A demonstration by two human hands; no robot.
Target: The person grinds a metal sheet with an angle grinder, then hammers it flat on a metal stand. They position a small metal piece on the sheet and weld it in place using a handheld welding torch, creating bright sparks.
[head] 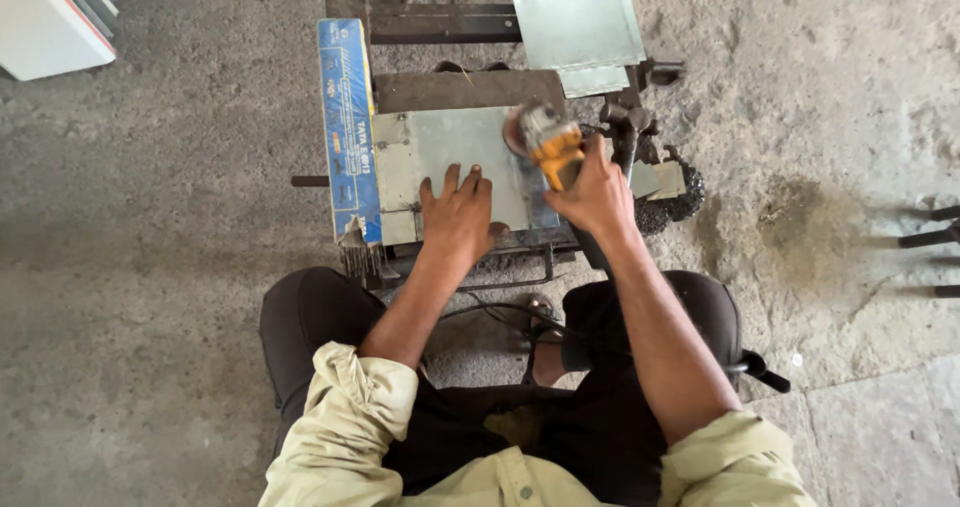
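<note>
Pressing flat with fingers spread, the left hand [458, 217] pins the metal sheet [450, 157] while the right hand [597, 195] grips the yellow angle grinder [548, 143] at its edge.

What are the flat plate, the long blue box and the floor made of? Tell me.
Flat plate: likely sheet metal, dull grey with a faint sheen. Long blue box: seemingly printed cardboard, torn and frayed at the near end. Floor: looks like rough, stained concrete.
</note>
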